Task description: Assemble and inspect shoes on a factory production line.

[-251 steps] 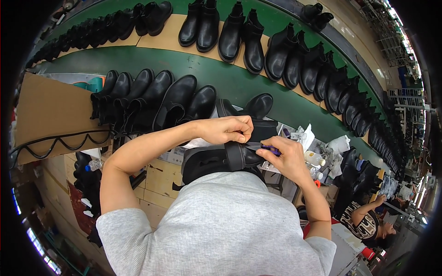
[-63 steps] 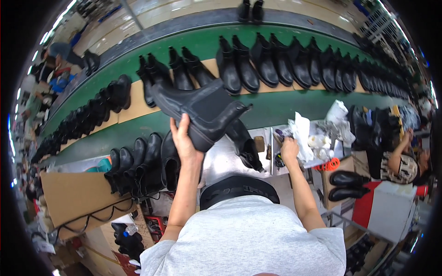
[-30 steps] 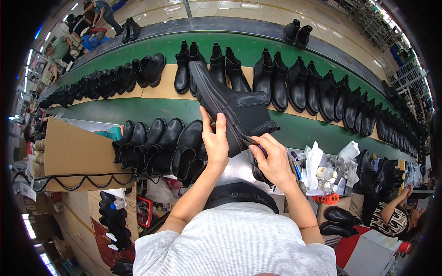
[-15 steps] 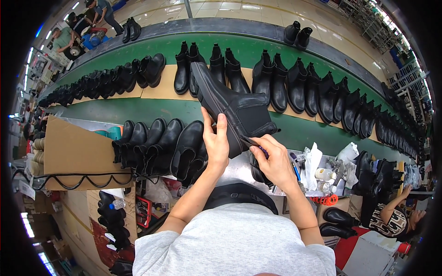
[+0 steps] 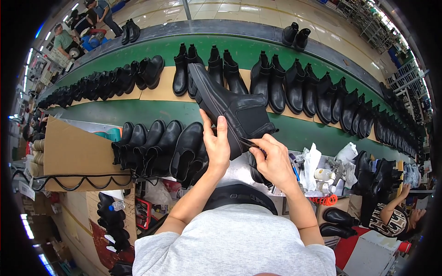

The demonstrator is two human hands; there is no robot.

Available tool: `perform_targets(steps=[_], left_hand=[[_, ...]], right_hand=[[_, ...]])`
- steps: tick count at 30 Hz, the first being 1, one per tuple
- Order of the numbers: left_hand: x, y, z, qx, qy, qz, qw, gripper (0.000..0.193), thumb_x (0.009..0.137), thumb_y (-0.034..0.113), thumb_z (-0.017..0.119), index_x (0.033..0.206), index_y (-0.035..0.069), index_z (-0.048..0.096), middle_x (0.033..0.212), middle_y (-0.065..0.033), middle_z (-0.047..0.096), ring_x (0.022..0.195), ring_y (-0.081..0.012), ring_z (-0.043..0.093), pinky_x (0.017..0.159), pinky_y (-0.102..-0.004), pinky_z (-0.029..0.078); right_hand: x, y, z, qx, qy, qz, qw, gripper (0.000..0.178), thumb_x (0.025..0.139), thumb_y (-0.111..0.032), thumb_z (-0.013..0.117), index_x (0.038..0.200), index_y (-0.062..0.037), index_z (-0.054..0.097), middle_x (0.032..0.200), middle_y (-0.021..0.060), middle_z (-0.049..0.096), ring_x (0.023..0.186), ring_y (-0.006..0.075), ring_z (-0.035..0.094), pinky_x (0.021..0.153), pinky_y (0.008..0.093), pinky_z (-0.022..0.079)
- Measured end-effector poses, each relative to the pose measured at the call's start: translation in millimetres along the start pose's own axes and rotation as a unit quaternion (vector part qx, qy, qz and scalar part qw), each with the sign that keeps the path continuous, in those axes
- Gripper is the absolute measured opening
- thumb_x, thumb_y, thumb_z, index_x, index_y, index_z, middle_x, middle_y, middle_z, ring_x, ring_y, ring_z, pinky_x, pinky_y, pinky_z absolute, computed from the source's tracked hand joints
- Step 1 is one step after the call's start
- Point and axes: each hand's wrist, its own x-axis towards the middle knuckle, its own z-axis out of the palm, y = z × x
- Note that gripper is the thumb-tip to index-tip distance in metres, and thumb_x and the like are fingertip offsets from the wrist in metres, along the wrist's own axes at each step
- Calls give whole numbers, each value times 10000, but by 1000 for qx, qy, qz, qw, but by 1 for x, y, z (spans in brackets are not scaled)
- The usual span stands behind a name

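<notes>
In front of me a black ankle boot (image 5: pixel 232 103) is held tilted, its thick sole toward the left and its toe pointing up and away. My left hand (image 5: pixel 218 143) is closed round the sole near the heel, with the thumb raised along it. My right hand (image 5: pixel 273 159) pinches a slim dark pointed tool (image 5: pixel 247 141) whose tip lies against the boot's back just above the heel. Whether it is a blade or tweezers I cannot make out. The tool's rear part is hidden by my fingers.
Rows of black boots stand on cardboard strips along the green bench (image 5: pixel 156 106). More boots (image 5: pixel 159 138) sit nearer at left beside a cardboard sheet (image 5: pixel 80 149). At right are white cloths (image 5: pixel 313 161), small bottles (image 5: pixel 324 175) and a blue pen (image 5: pixel 295 172). Another person (image 5: pixel 390 218) is at far right.
My right hand and the tool have shifted slightly at the boot's heel. The boot has tilted a little; my left hand keeps its hold.
</notes>
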Motion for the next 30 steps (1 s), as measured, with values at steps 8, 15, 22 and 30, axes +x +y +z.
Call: perform_targets(steps=[8,15,22,30], left_hand=[[4,-9,0,8,13,-6,1000,791,922,367,505,1417,-33,36,1385,-164,322,1230,-181,354,1041,-293,248],[10,-20,-8,-53,13,-39,998,810,919,366,508,1415,-35,9,1373,-184,335,1206,-213,405,1008,-300,319],[10,-19,-8,-32,12,-34,999,820,913,378,514,1411,-47,21,1372,-193,334,1209,-221,405,1005,-302,324],[2,-3,1,-20,20,-45,999,815,914,382,511,1410,-52,32,1382,-194,320,1234,-216,372,1028,-297,285]], right_hand=[[0,-3,3,-44,6,-17,999,184,741,11,609,924,12,631,723,138,525,614,309,540,573,372,427],[4,4,-1,48,-20,31,998,197,771,-8,610,965,24,623,715,127,513,607,259,516,582,330,410],[4,3,0,43,-27,32,998,197,772,-11,612,965,31,619,730,130,526,638,266,527,608,331,416],[4,1,-1,22,-28,25,999,191,766,-22,622,950,30,621,739,141,536,650,288,544,608,345,425]])
